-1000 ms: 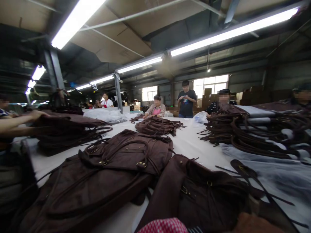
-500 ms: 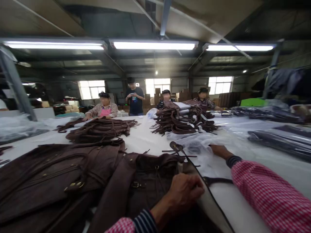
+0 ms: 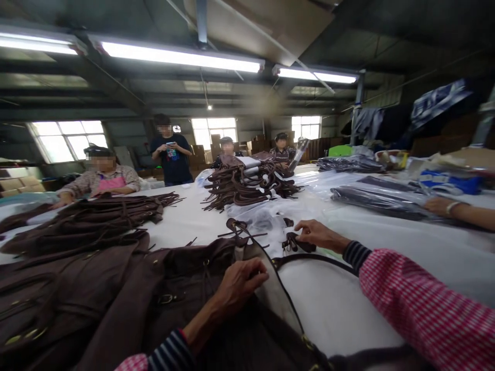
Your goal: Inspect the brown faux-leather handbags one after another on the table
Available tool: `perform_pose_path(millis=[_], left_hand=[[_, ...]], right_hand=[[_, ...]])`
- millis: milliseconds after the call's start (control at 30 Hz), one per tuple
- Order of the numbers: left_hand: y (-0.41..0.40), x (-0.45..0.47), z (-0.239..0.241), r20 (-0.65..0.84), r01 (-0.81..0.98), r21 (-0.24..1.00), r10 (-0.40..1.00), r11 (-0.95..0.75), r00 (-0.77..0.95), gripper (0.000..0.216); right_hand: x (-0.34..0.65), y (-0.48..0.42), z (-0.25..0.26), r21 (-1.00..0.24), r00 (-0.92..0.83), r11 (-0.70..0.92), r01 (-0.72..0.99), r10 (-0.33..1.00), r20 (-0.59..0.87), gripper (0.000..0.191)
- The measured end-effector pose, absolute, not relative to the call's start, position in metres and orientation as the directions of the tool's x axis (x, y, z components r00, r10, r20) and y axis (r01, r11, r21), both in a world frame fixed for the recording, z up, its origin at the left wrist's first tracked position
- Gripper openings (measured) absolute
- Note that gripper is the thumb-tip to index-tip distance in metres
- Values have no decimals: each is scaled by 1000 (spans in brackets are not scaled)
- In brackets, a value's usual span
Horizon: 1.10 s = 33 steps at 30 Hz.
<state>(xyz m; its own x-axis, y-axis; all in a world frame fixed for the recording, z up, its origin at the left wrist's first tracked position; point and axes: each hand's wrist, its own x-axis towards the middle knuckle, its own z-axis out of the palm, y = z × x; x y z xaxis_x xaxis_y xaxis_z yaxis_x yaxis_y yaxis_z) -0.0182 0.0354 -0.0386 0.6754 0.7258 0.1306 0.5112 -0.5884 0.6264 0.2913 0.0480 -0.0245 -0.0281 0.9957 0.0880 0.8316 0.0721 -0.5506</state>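
A dark brown leather bag [image 3: 185, 288] lies in front of me, its pale lining [image 3: 270, 283] showing along the right edge. Over that bag's upper part is my left hand [image 3: 240, 283], fingers curled in; whatever they may hold is hidden. To the right, my right hand [image 3: 320, 235] is bent down with its fingertips closed on a small dark brown leather piece [image 3: 305, 244] on the white table. A dark strap [image 3: 320, 260] curves across the table just below that hand. Clear plastic bags [image 3: 263, 219] lie behind the small leather pieces.
A tall pile of brown bags with straps [image 3: 251, 180] stands mid-table. More brown bags [image 3: 88, 219] are stacked at left. A co-worker's hand [image 3: 443, 206] touches plastic-wrapped dark goods [image 3: 379, 198] on the right. Several people [image 3: 170, 154] are across the table.
The view has swung to the right. My right hand has moved from the clear plastic to the small brown leather piece. My left hand stays over the bag. A co-worker's hand has appeared at right.
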Motion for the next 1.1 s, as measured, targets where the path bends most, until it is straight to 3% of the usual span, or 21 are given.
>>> perform_pose_path(millis=[167,300,567,667,767,833,933,1033,1100], left_hand=[[38,-19,-43,157,467,655,711,-594,685,24],[40,-20,-48,192,440,660,703,-608,684,22],[43,-18,-51,234,436,635,697,-638,678,17],[45,-16,-50,257,387,670,687,-633,680,18],[46,-15,-50,289,316,711,670,-629,684,21],[47,-16,-50,302,283,729,664,-624,684,24],[47,-16,-50,315,247,746,654,-619,688,28],[47,-16,-51,315,232,754,648,-615,694,29],[47,-16,-51,315,221,759,642,-613,699,28]], right_hand=[[278,68,-26,-380,71,6,925,979,189,30],[253,90,-34,-289,92,-48,956,986,139,38],[247,69,-13,-332,87,-45,942,990,112,38],[245,30,7,-525,43,-5,851,997,60,42],[232,-8,10,-828,-5,-8,560,1000,-13,51],[220,-25,0,-900,-25,-45,435,998,-62,52],[205,-39,-25,-840,-41,-5,542,999,-32,43],[202,-46,-41,-632,-135,182,753,983,122,33],[206,-51,-40,-534,-207,264,804,964,165,29]])
